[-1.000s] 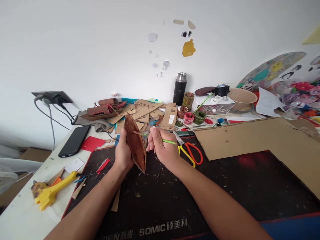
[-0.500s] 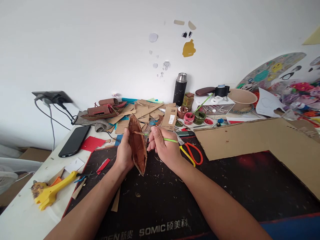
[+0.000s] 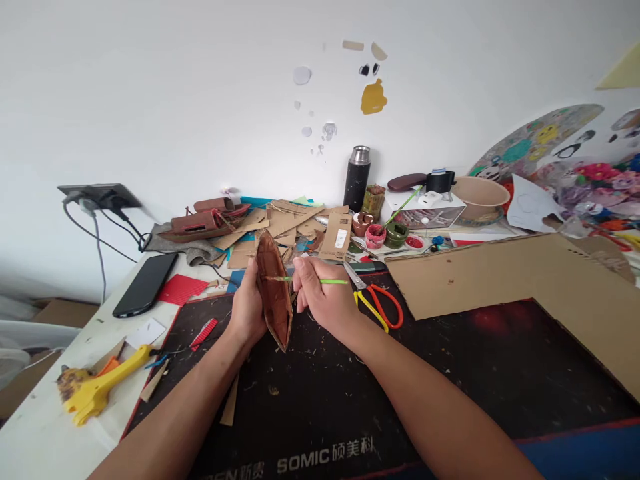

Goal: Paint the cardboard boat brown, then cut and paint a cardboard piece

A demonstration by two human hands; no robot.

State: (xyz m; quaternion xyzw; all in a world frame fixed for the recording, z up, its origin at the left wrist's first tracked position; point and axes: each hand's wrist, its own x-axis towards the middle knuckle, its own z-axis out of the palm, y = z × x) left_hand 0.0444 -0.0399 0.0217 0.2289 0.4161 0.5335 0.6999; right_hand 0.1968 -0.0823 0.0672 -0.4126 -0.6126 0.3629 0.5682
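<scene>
A small cardboard boat hull (image 3: pixel 276 293), painted reddish brown inside, is gripped along its left side by my left hand (image 3: pixel 248 303). It stands nearly on end, its hollow side turned toward my right. My right hand (image 3: pixel 323 290) pinches a thin green paintbrush (image 3: pixel 334 281), held almost level. The brush's tip reaches into the hull, over the brown inner wall; whether the bristles touch it I cannot tell. Just beyond my right hand lie scissors (image 3: pixel 377 303) with one yellow and one red handle. Part of the brush is hidden by my fingers.
Behind are cardboard scraps (image 3: pixel 285 223), a brown model boat (image 3: pixel 207 223), a black flask (image 3: pixel 357 177), a pink paint jar (image 3: pixel 375 235) and a green one (image 3: pixel 397 235). At left lie a phone (image 3: pixel 145 285) and a yellow glue gun (image 3: pixel 107 383). A cut cardboard sheet (image 3: pixel 475 273) covers the right.
My right hand and the brush have shifted slightly down and left, with the brush now more level inside the hull. The hull stays in my left hand. The whole view has shifted a little.
</scene>
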